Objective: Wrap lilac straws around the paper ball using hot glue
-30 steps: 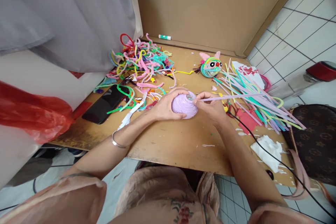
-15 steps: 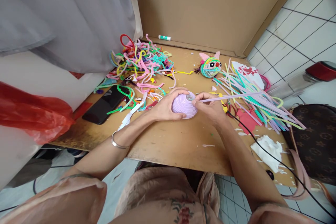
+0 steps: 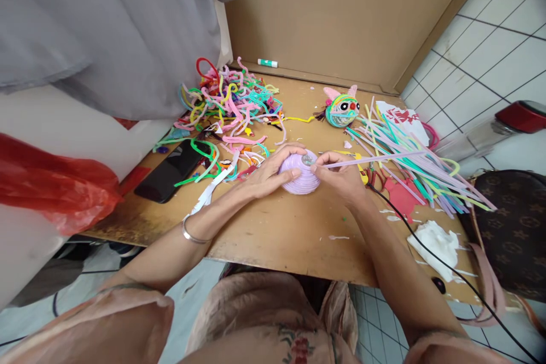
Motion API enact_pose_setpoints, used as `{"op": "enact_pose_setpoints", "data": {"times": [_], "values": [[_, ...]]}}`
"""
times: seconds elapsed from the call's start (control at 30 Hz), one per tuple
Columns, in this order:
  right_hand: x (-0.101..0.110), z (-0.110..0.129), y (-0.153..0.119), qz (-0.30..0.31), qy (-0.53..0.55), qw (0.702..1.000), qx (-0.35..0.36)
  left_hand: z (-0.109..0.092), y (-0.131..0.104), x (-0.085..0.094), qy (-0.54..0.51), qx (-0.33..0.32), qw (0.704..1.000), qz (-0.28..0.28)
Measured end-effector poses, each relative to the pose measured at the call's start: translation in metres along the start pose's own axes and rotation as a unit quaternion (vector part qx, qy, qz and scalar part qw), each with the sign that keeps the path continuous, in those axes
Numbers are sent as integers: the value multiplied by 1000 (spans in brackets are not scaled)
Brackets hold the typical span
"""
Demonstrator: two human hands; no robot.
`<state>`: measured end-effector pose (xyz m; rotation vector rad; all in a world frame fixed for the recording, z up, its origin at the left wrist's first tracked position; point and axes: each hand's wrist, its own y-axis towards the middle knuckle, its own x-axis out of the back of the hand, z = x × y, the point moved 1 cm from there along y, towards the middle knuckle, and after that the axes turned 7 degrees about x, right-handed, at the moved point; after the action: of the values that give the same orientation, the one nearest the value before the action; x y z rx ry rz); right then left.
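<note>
A ball wound with lilac pipe cleaner [image 3: 302, 183] rests near the middle of the table, a small patch at its top uncovered and greyish. My left hand [image 3: 277, 170] is wrapped round its left side, thumb lying across the front. At the ball's upper right, my right hand [image 3: 341, 176] pinches a lilac pipe cleaner [image 3: 375, 158] close to the bare patch. The long free end of that pipe cleaner sticks out to the right over a bundle of straight pipe cleaners [image 3: 443, 176].
A tangled heap of coloured pipe cleaners [image 3: 232, 96] lies at the back left, beside a black phone [image 3: 170, 173]. A finished ball with ears and eyes [image 3: 342, 109] sits behind. A black cable [image 3: 447, 264] crosses the right side, near crumpled white tissue [image 3: 435, 244] and a brown bag [image 3: 512, 227].
My left thumb has moved up from the ball's lower edge onto its front. My right hand still pinches the pipe cleaner in nearly the same place.
</note>
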<state>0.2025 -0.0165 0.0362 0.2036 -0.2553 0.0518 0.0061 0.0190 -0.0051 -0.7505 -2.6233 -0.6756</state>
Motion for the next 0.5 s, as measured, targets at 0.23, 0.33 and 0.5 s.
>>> {"op": "enact_pose_setpoints", "data": {"times": [0.23, 0.33, 0.5], "values": [[-2, 0, -1, -8, 8, 1000, -3, 2, -1, -3, -4, -5, 1000, -20], [-3, 1, -1, -7, 3, 1000, 4, 3, -1, -3, -6, -7, 1000, -21], [-2, 2, -1, -8, 10, 1000, 2, 6, 0, -4, 7, -11, 1000, -28]]}}
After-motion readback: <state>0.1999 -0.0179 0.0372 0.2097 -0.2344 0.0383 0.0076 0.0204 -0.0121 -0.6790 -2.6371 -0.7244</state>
